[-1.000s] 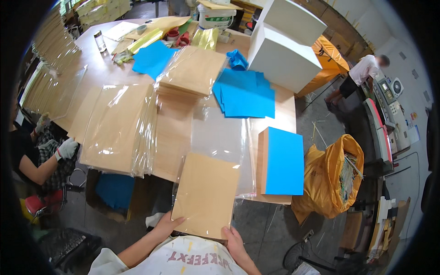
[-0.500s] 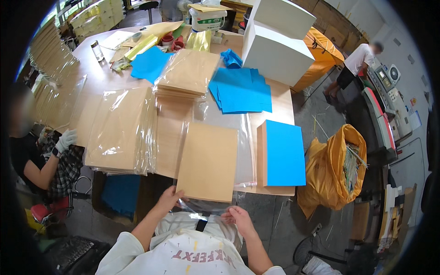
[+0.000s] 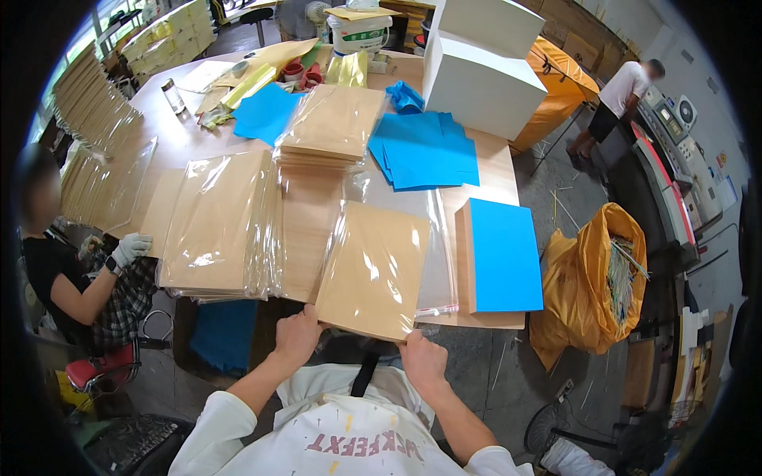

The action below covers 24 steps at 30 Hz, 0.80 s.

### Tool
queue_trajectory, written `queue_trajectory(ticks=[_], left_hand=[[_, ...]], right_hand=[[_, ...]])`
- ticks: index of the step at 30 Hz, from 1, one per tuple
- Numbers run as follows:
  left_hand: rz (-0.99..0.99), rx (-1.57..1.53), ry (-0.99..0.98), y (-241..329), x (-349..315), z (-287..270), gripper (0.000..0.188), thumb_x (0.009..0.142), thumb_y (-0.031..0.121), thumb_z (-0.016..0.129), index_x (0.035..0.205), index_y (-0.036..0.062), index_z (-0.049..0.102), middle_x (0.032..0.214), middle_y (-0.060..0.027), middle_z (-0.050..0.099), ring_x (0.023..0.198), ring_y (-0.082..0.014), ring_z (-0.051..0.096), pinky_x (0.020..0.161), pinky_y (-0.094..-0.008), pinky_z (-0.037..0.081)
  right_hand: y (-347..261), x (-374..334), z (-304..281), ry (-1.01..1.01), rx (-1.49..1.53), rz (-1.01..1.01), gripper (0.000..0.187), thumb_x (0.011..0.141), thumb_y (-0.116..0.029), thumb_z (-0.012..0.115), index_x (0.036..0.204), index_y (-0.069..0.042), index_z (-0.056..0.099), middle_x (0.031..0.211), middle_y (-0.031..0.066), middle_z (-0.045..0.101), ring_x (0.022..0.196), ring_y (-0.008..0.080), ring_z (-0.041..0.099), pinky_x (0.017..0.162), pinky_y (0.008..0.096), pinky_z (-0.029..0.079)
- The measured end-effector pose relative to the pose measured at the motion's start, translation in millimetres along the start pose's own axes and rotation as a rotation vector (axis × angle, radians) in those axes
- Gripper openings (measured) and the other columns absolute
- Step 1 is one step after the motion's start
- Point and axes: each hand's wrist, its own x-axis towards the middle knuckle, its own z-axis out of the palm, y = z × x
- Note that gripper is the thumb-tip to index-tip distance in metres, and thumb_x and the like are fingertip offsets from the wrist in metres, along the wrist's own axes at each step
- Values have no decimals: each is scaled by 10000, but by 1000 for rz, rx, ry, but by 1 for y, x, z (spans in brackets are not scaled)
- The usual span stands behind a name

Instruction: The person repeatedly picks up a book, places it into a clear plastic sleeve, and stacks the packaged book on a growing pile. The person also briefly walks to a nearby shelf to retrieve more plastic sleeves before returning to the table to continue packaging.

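A flat brown kraft-paper pack in a shiny clear plastic bag (image 3: 373, 270) lies at the near edge of the table, its lower end past the edge. My left hand (image 3: 298, 336) is closed on the bag's lower left corner. At the lower right corner my right hand (image 3: 424, 358) grips it too, fingers curled. Partly under the pack, to its right, lie flat clear plastic bags (image 3: 439, 262). Farther right stands a block of brown sheets with a bright blue top (image 3: 506, 255). To the left, a tall stack of bagged brown packs (image 3: 218, 226) sits beside my left arm.
Another brown stack (image 3: 332, 119) and loose blue sheets (image 3: 425, 151) lie farther back on the table. A white box (image 3: 480, 87) stands at the far right. An orange sack of scraps (image 3: 583, 278) is on the floor. At left sits a person with a gloved hand (image 3: 129, 251).
The clear plastic now covers the brown pack, which was bare on top before. Both my hands have moved up to its lower corners, the right one from below the pack's edge.
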Motion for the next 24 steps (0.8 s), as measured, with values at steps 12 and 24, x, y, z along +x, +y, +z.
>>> queue_trajectory(ticks=[12,24], left_hand=[[-304,-1407,-446,-53,-8,47,454,1000,482,471,953,39,559,830,-29,591,846,-176,613,838,-332,503],[-583,-1650,-216,-43,-8,59,371,982,434,539,896,79,600,692,6,554,662,-134,572,686,-309,518]], right_hand=[[34,2,35,-373,1269,268,363,943,-354,630,1014,1,623,949,121,697,906,165,676,741,313,521],[30,-4,53,-377,1775,480,308,978,-329,582,989,-24,627,860,56,672,761,138,655,664,264,498]])
